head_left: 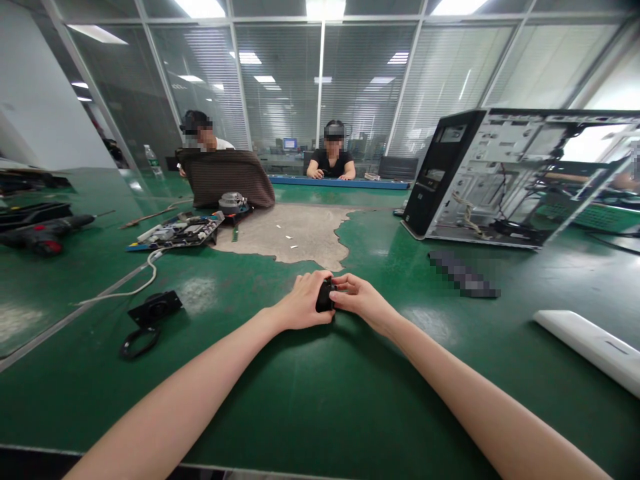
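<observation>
A small black part (324,298), its exact kind unclear, is held low over the middle of the green table. My left hand (299,305) wraps round it from the left, fingers over the top and thumb beneath. From the other side, the fingertips of my right hand (363,300) pinch its right edge, and they hide some of it. Off to the left lies a black square piece with a round opening (156,308). Touching or just in front of that piece is a black ring (124,348).
An opened computer case (430,193) stands at right, beyond a blurred dark object (463,275) and a white casing (595,343). At left are a circuit board (183,231) with a cable and a power drill (47,235). Two people sit across, beyond a worn patch (310,230).
</observation>
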{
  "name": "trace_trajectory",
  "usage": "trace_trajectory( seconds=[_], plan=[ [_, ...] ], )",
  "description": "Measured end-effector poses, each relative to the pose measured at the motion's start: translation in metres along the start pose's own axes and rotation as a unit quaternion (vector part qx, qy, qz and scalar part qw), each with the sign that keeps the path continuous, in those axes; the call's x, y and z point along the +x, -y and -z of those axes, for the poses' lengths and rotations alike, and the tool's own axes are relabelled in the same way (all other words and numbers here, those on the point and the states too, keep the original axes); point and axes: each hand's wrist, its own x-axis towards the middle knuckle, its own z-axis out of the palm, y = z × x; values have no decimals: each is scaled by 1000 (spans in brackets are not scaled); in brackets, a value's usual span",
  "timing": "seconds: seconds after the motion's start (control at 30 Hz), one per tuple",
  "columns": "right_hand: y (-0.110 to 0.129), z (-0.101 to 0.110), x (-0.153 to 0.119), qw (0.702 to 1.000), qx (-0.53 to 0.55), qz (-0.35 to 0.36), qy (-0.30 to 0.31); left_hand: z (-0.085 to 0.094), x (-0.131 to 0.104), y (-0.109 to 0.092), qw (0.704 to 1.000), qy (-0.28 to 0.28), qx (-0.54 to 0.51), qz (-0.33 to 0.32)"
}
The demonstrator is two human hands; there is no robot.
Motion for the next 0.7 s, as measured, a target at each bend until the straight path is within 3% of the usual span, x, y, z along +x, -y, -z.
trace_trajectory(
  seconds=[0.13, 0.4, 0.7],
  plan=[
    [0, -4, -1, 1000, -15, -12, -21, -3, 1, 1, 1000, -1, -3, 4],
    [-11, -14, -14, 989, -87, 112, -44, -5, 0, 5, 1000, -6, 1, -2],
    [-16, -10, 0, 991, -95, 75, -49, -5, 0, 5, 1000, -4, 4, 1]
  ],
)
